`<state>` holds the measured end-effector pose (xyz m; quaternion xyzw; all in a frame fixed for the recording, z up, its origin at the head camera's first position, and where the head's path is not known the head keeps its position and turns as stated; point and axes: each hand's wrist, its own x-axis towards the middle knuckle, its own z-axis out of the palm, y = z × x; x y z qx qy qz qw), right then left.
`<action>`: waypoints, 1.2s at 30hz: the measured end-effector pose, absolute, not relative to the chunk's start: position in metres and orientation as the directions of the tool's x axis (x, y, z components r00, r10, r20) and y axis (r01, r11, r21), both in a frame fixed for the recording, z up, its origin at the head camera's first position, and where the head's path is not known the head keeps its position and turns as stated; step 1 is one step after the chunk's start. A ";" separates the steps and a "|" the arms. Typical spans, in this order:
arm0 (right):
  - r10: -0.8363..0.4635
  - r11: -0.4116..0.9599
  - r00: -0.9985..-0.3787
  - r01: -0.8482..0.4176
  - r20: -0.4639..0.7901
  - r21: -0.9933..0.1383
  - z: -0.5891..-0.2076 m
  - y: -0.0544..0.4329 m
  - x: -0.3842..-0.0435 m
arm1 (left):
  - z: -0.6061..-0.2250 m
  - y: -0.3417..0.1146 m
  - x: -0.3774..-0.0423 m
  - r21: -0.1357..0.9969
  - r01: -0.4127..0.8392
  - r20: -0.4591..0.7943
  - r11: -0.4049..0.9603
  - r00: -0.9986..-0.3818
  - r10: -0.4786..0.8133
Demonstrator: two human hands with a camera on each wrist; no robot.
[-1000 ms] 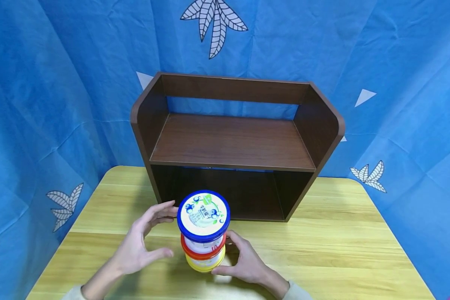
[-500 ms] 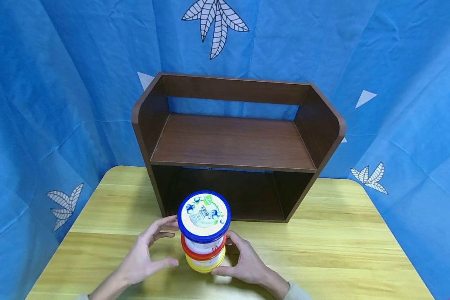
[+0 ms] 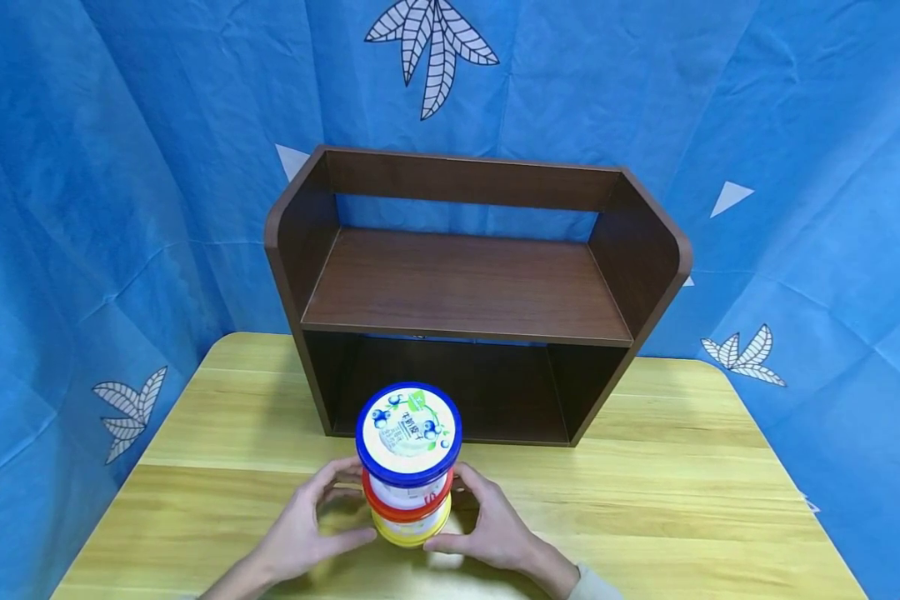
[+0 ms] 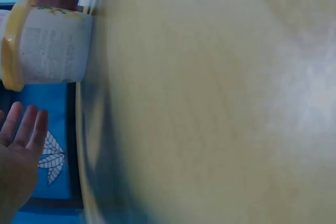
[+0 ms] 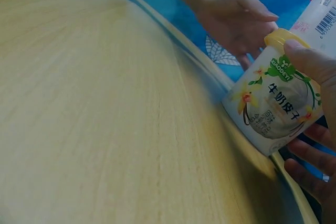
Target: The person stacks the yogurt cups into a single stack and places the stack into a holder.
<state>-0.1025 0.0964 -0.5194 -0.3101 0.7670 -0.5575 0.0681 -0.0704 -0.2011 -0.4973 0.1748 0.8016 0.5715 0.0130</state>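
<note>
Three round tubs stand stacked upright in the head view. A blue-lidded tub (image 3: pixel 408 429) with blueberries on its lid is on top, a red-lidded tub (image 3: pixel 405 496) in the middle, and a yellow-lidded tub (image 3: pixel 412 527) at the bottom. From the right side, my right hand (image 3: pixel 495 525) holds the lowest tub. Its thumb (image 5: pixel 304 59) lies at the yellow lid in the right wrist view, with its fingers on the opposite side. Close on the left is my left hand (image 3: pixel 300 533), thumb and fingers spread; the left wrist view shows a gap between its fingers and the tub.
A dark brown two-tier shelf (image 3: pixel 465 283) stands on the wooden table (image 3: pixel 667 500) behind the stack. Its upright side panels (image 3: pixel 645 250) flank both tiers. A blue leaf-printed curtain (image 3: pixel 120 167) hangs behind and around the table.
My left hand has moved right and toward me, closing in on the stack with its fingers still spread. The right hand and the tubs have stayed in place.
</note>
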 end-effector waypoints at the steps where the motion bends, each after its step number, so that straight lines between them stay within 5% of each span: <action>1: -0.551 0.187 -0.799 -0.400 0.241 -0.897 -0.519 0.096 -0.102 | -0.498 -0.200 -0.070 0.923 0.259 0.172 0.284 -0.939 0.297; 19: -0.555 0.183 -0.792 -0.414 0.253 -0.892 -0.520 0.096 -0.103 | -0.512 -0.185 -0.068 0.965 0.179 0.108 0.191 -0.938 0.330; 36: -0.549 0.212 -0.803 -0.401 0.231 -0.891 -0.519 0.096 -0.103 | -0.514 -0.174 -0.071 0.954 0.117 0.033 0.276 -0.956 0.291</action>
